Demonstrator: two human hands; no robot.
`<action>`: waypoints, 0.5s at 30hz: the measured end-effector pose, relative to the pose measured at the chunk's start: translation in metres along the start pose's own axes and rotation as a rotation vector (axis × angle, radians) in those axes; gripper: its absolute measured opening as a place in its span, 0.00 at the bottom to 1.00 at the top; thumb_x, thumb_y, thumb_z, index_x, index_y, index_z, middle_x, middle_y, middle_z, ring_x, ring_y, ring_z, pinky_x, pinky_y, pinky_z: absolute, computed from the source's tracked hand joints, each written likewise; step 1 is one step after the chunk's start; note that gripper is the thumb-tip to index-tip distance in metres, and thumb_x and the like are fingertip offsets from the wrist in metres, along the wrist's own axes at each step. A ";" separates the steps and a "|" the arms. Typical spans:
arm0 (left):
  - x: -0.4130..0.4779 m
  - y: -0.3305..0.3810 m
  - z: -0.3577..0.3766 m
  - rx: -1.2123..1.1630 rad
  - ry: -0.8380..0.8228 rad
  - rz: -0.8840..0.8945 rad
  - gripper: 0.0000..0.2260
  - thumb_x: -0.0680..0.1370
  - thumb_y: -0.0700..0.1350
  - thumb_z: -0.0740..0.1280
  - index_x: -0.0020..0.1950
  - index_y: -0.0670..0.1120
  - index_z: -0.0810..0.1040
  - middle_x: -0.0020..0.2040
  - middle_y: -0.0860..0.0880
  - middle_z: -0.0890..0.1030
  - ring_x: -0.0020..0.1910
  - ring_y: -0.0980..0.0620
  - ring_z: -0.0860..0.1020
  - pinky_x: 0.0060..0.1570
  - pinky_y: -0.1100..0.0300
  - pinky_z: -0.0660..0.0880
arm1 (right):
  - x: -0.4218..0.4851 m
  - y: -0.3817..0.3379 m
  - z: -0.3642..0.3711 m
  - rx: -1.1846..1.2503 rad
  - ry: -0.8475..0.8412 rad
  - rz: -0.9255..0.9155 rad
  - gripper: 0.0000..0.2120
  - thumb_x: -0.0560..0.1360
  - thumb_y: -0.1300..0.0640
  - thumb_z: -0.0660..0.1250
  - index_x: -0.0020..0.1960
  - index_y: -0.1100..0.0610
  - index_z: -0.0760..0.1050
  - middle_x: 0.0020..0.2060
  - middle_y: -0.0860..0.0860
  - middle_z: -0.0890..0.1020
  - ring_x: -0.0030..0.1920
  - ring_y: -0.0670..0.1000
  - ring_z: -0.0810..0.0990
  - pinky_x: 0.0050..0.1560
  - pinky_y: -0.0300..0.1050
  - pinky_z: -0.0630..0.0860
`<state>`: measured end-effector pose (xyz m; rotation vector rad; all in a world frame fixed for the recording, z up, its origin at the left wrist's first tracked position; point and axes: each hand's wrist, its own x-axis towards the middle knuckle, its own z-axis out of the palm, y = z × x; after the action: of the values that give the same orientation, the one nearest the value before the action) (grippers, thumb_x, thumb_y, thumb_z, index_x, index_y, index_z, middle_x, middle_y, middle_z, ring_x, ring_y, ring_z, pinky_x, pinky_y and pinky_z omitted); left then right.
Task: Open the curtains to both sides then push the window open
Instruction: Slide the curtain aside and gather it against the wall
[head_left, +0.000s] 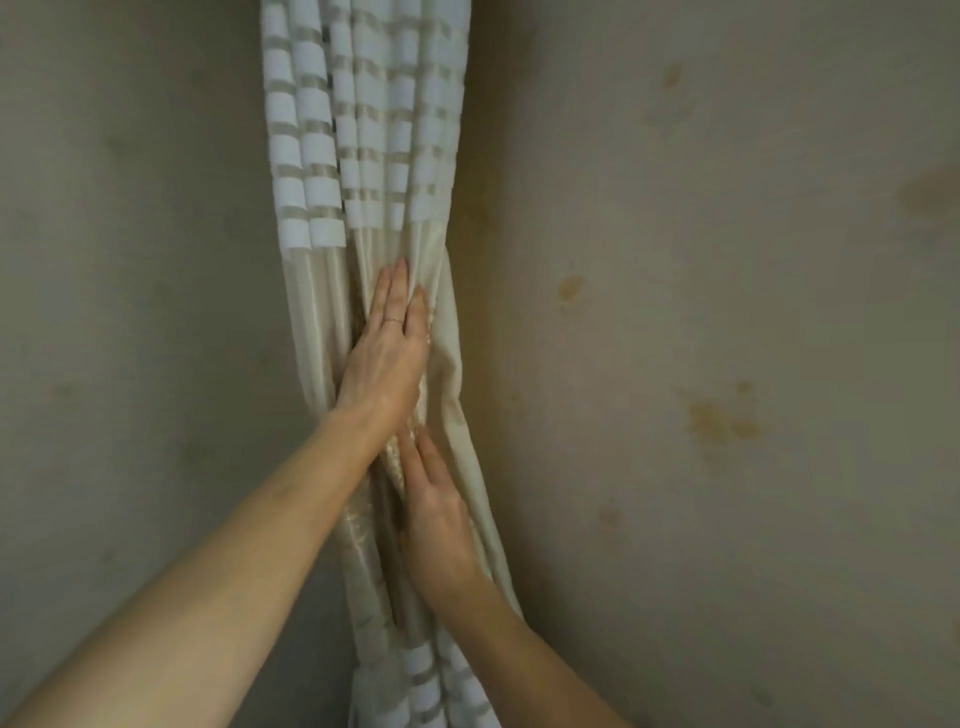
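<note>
While no writing shows, both hands, left hand (387, 358) and right hand (436, 519), press flat, open-fingered, on the curtain (363, 156).

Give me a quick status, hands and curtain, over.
Left hand flat on the bunched curtain, fingers straight. Right hand flat on it lower down. Curtain gathered in the wall corner. No window in view, nothing in the way.

A gathered striped curtain (363, 156) is hanging against the stained wall (727, 312) in the corner I am facing.
</note>
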<state>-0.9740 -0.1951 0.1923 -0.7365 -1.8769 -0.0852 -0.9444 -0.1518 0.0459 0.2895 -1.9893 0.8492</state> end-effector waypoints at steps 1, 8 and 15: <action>-0.005 -0.002 -0.005 0.038 -0.003 0.015 0.34 0.74 0.26 0.58 0.77 0.36 0.47 0.79 0.38 0.44 0.78 0.41 0.43 0.76 0.47 0.46 | -0.004 -0.002 0.003 -0.019 0.012 0.008 0.40 0.75 0.73 0.57 0.78 0.47 0.45 0.79 0.56 0.51 0.78 0.55 0.49 0.76 0.57 0.55; -0.025 -0.011 -0.022 0.328 0.097 0.073 0.38 0.71 0.47 0.68 0.78 0.53 0.54 0.80 0.48 0.50 0.78 0.39 0.43 0.65 0.24 0.39 | -0.017 -0.007 0.017 -0.080 0.118 0.094 0.37 0.72 0.34 0.56 0.76 0.36 0.43 0.78 0.51 0.37 0.76 0.59 0.30 0.70 0.68 0.36; -0.010 -0.018 0.012 0.299 0.135 0.016 0.42 0.69 0.50 0.70 0.78 0.56 0.52 0.80 0.48 0.49 0.77 0.38 0.43 0.64 0.21 0.46 | 0.015 0.016 0.042 -0.126 0.077 0.096 0.49 0.70 0.36 0.66 0.75 0.38 0.32 0.78 0.54 0.36 0.77 0.62 0.40 0.73 0.69 0.48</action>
<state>-0.9908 -0.2095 0.1831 -0.5264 -1.7063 0.1505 -0.9893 -0.1663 0.0370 0.0891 -1.9875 0.7794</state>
